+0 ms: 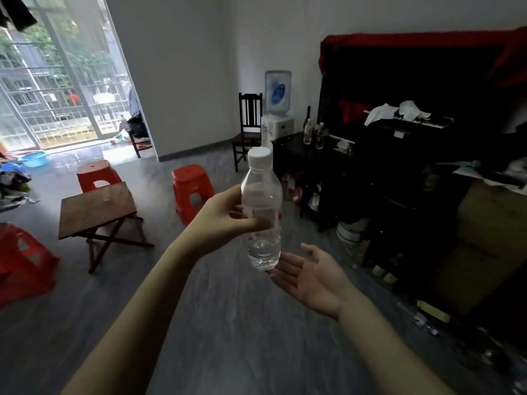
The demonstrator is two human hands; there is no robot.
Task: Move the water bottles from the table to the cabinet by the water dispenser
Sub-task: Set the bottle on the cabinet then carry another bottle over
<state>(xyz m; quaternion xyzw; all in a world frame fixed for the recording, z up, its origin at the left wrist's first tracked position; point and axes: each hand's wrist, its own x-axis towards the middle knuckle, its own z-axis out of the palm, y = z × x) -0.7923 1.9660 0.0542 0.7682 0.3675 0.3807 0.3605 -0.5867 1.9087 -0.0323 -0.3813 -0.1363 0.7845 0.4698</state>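
1. Standing upright at the centre of the frame, a clear water bottle (262,212) with a white cap is held in the air above the grey floor (216,323); a little water is seen in its lower part.
2. The bottle is gripped around its middle by the left hand (221,216), whose thumb and fingers are closed on the left side of it.
3. The right hand (309,276) is held palm up just below and right of the bottle's base, with its fingers spread open; whether the fingertips touch the base cannot be told.
4. Both bare forearms are seen reaching in from the bottom edge of the frame.
5. A small wooden folding table (97,209) is seen at the left of centre, well apart from the bottle, with its top bare.
6. Red plastic stools (192,186) are placed behind and beside the table.
7. At the upper centre right, a white water dispenser (278,124) with a blue jug on top is set against the wall, with a dark wooden chair (249,126) just to its left.
8. A dark cabinet (310,163) is placed just right of the dispenser, and several clear bottles (312,131) are stood on its top.
9. A dark unit draped with red cloth (413,41) fills the upper right.
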